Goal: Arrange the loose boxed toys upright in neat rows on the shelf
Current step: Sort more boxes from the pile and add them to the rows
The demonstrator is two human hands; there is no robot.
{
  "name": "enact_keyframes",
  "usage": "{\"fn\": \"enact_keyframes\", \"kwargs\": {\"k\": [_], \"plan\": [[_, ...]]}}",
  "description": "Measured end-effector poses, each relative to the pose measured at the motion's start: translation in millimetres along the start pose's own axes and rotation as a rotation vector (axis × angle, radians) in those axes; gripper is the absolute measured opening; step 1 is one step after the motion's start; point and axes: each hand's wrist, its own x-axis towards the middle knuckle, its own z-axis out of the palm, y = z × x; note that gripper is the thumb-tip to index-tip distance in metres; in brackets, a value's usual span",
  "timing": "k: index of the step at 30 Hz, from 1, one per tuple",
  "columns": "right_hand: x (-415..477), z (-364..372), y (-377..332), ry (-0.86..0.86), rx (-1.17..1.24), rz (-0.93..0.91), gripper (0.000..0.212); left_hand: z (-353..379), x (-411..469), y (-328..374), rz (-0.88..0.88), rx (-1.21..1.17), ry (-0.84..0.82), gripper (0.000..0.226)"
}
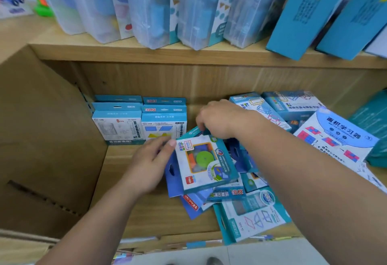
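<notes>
My left hand [149, 166] grips the toy box [206, 163] by its left edge, thumb on top, fingers hidden underneath. My right hand [216, 121] pinches its far edge, fingertips out of sight. The box lies tilted on a heap of loose boxes [251, 218], near the upright boxes [123, 126].

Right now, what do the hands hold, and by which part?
One toy box with a green disc: the left hand pinches its upper left corner, the right hand grips its top edge.
</notes>
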Motion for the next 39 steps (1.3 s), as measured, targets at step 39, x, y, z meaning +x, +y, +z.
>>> {"fn": "enact_keyframes", "kwargs": {"k": [39], "plan": [[-134,35,-62,0.906,0.192,0.061,0.034,5,-38,105,-0.147,-1.056,0.093,0.064]]}}
